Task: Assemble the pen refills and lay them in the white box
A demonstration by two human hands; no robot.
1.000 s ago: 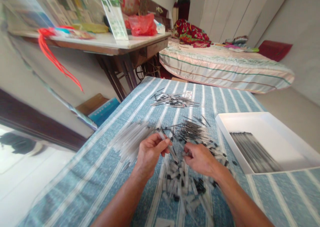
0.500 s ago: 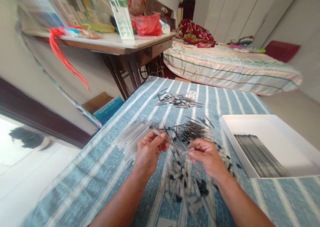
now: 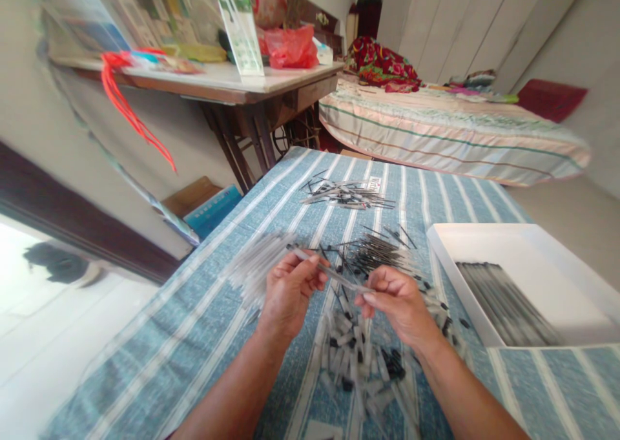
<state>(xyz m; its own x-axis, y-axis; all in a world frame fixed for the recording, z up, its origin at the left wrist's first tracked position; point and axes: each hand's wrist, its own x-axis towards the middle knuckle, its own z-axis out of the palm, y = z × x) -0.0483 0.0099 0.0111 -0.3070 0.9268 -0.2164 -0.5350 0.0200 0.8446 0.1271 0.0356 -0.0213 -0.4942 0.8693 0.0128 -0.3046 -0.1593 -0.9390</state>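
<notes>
My left hand point(image 3: 296, 285) pinches a translucent grey pen point(image 3: 334, 273) near its left end, held slantwise above the table. At the pen's right end my right hand point(image 3: 394, 298) is closed on a small clear pen cap point(image 3: 362, 289), which now meets the pen's tip. Below both hands lies a loose heap of clear and black caps point(image 3: 358, 356). Left of my left hand is a stack of whitish pen barrels point(image 3: 256, 262). Thin dark refills point(image 3: 378, 252) lie in a bundle just beyond my right hand.
A white box point(image 3: 547, 259) at the right holds a row of dark pens point(image 3: 504, 301). Farther back on the striped cloth point(image 3: 271, 201) is another pile of thin rods point(image 3: 349, 194). Behind stand a sewing-machine table point(image 3: 232, 91) and a bed point(image 3: 450, 123).
My right hand has brought the cap up against the pen's right end, where a small gap showed before. My left hand stays nearly in place.
</notes>
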